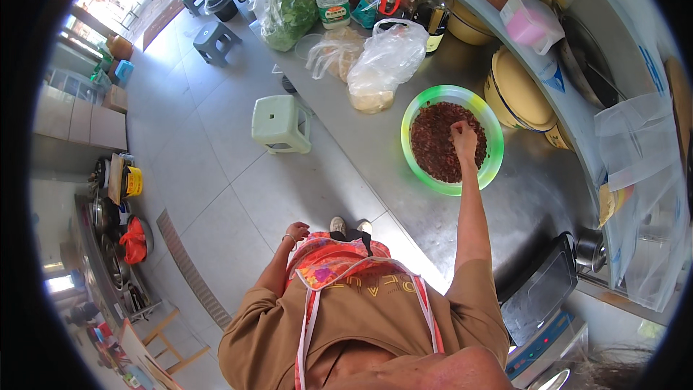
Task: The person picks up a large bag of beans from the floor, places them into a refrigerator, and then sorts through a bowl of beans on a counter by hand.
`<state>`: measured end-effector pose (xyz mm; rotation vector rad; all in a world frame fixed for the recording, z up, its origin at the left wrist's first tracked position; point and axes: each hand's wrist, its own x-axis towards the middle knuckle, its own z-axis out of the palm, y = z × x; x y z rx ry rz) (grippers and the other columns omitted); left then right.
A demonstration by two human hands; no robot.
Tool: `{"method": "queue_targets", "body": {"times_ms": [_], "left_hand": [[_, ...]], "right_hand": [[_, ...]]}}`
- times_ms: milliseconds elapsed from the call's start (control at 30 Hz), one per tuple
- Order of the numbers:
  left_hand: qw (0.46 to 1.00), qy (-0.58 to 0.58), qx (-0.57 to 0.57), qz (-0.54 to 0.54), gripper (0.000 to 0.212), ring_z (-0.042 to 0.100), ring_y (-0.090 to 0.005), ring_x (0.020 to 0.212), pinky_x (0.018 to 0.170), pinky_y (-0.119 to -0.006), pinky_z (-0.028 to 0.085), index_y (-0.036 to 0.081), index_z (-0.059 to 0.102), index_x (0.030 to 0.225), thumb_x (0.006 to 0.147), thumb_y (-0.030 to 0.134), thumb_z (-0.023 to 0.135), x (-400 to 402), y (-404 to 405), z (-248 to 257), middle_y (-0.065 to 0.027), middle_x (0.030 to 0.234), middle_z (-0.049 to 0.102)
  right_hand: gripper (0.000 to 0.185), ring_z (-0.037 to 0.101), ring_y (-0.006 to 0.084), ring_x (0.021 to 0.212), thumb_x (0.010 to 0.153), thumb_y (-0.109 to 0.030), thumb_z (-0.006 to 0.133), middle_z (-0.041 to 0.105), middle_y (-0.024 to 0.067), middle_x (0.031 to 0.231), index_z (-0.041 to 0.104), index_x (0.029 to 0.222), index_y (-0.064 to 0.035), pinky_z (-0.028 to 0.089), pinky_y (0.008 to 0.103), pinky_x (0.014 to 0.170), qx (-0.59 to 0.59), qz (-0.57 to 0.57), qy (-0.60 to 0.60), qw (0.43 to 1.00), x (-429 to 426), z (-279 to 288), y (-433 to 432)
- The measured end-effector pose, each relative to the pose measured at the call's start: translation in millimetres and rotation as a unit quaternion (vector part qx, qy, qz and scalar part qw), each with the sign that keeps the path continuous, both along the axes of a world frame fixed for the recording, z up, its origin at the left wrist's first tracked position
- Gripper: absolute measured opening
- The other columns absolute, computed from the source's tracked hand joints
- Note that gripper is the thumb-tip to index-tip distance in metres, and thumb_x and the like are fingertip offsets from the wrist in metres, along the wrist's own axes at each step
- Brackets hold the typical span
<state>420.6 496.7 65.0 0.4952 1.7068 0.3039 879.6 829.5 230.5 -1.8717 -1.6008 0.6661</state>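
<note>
A green plastic basin (pixel 497 147) stands on the metal counter (pixel 379 143), holding a layer of dark reddish-brown small pieces (pixel 434 146) that look like beans or chopped dried food. Over its right part, my right hand (pixel 464 138) reaches down into or just above the pieces, fingertips bunched together; whether anything is pinched between them is not visible. My left hand (pixel 298 231) hangs low beside the floral apron (pixel 325 271), away from the counter, with fingers loosely bent and nothing seen in it. A bracelet circles the left wrist.
Plastic bags (pixel 387 65), a bag of leafy greens (pixel 287 11), a green-lidded jar (pixel 332 2) and bottles line the counter's far side. Enamel pots (pixel 514 89) stand right of the basin, below a shelf (pixel 533 59). A pale green stool (pixel 280 123) is on the floor at left.
</note>
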Motion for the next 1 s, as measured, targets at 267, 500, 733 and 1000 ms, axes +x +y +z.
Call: {"method": "queue_targets", "body": {"times_ms": [267,500,733,1000], "left_hand": [[1.000,-0.004,-0.003,0.028,0.022,0.062,-0.0159,0.072,0.059,-0.027,0.050,0.006,0.059,0.100,0.081,0.013,0.050,-15.5,-21.0,-4.5,-0.0080,0.084,0.064],[0.999,-0.011,0.002,0.036,0.022,0.062,-0.0169,0.073,0.060,-0.028,0.050,0.006,0.059,0.100,0.081,0.013,0.050,-19.1,-19.8,-6.2,-0.0085,0.085,0.064],[1.000,-0.008,0.003,0.029,0.023,0.062,-0.0175,0.074,0.061,-0.028,0.050,0.005,0.059,0.100,0.081,0.013,0.050,-15.3,-17.4,-3.0,-0.0089,0.085,0.064],[0.993,-0.086,0.045,0.072,0.023,0.061,-0.0171,0.079,0.066,-0.029,0.050,0.004,0.057,0.102,0.082,0.015,0.051,-15.4,-1.5,6.6,-0.0089,0.088,0.064]], "right_hand": [[0.013,0.058,0.0118,0.057,0.084,-0.008,0.049,0.058,0.0061,0.074,0.058,0.089,-0.0004,0.046,0.0221,0.049,-0.061,-0.034,0.328,0.942,-27.5,5.8,37.4],[0.021,0.057,0.0102,0.062,0.085,-0.020,0.052,0.057,0.0034,0.079,0.057,0.096,-0.0027,0.047,0.0220,0.051,-0.096,-0.042,0.324,0.940,-43.1,-1.6,64.5],[0.023,0.057,0.0100,0.066,0.084,-0.027,0.054,0.057,0.0010,0.081,0.057,0.094,-0.0068,0.047,0.0225,0.053,-0.140,0.050,0.288,0.946,-65.6,12.9,48.5],[0.018,0.059,0.0143,0.064,0.077,-0.011,0.059,0.056,0.0058,0.077,0.053,0.088,0.0008,0.051,0.0241,0.054,-0.207,0.095,0.355,0.907,-98.2,30.0,5.0]]}}
